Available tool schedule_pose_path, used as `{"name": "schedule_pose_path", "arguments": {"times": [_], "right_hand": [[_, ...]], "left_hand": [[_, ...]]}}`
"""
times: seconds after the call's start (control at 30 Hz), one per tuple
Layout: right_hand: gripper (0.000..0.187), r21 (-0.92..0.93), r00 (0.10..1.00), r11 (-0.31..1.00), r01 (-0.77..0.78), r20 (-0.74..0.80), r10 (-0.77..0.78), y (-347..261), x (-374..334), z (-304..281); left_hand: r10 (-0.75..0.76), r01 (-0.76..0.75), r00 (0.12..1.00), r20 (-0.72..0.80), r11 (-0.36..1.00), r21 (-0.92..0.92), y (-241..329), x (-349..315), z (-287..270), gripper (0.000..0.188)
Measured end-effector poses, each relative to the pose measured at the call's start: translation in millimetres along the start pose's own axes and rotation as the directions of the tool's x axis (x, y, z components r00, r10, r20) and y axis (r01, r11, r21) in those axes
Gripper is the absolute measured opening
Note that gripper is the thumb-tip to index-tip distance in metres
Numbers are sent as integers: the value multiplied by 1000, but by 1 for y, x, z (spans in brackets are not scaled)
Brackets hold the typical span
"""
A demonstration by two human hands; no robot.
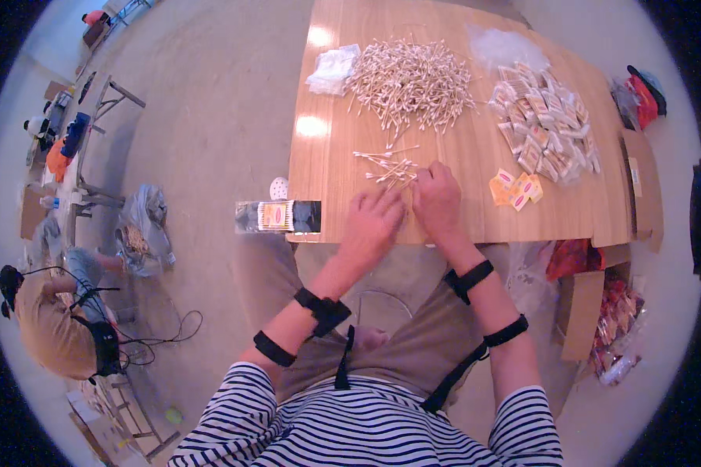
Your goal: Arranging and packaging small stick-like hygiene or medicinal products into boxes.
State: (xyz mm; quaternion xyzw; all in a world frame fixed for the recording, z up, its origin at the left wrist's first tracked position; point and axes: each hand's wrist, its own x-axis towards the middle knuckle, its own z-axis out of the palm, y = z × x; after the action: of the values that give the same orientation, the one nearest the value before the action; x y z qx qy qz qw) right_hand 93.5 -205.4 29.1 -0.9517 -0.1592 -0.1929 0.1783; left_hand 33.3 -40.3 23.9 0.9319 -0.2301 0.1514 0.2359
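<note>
At the table's near edge my two hands work close together over a small loose group of cotton swabs (389,165). My right hand (438,201) has its fingers pinched together at the ends of these swabs. Beside it, my left hand (375,224) is curled with its fingertips toward the same swabs; what lies under its fingers is hidden. Farther back rises a large heap of loose cotton swabs (413,82). A clear packet of swabs with an orange and white card (276,215) lies at the left corner. Several orange and white cards (516,189) lie right of my hands.
A pile of filled swab packets (544,117) covers the table's right side, with clear plastic bags (508,48) behind. White packaging (333,70) lies left of the heap. Cardboard boxes (582,315) stand at right. Another person (58,331) sits at far left near a grey bag (144,229).
</note>
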Motion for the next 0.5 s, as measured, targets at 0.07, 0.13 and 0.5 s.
{"name": "schedule_pose_path", "arguments": {"times": [0.07, 0.13, 0.5], "right_hand": [[8, 11, 1000, 1000, -22, 12, 22, 0, -1, 1], [8, 11, 999, 999, -30, 38, 29, -2, 0, 1], [13, 121, 986, 985, -122, 128, 106, -13, 15, 4]], "left_hand": [[-25, 25, 999, -24, 1000, 10, 4, -5, 8, 30], [-32, 33, 999, -22, 999, 26, 0, -5, 12, 30], [-148, 146, 984, 102, 989, 25, -30, -3, -20, 36]]}}
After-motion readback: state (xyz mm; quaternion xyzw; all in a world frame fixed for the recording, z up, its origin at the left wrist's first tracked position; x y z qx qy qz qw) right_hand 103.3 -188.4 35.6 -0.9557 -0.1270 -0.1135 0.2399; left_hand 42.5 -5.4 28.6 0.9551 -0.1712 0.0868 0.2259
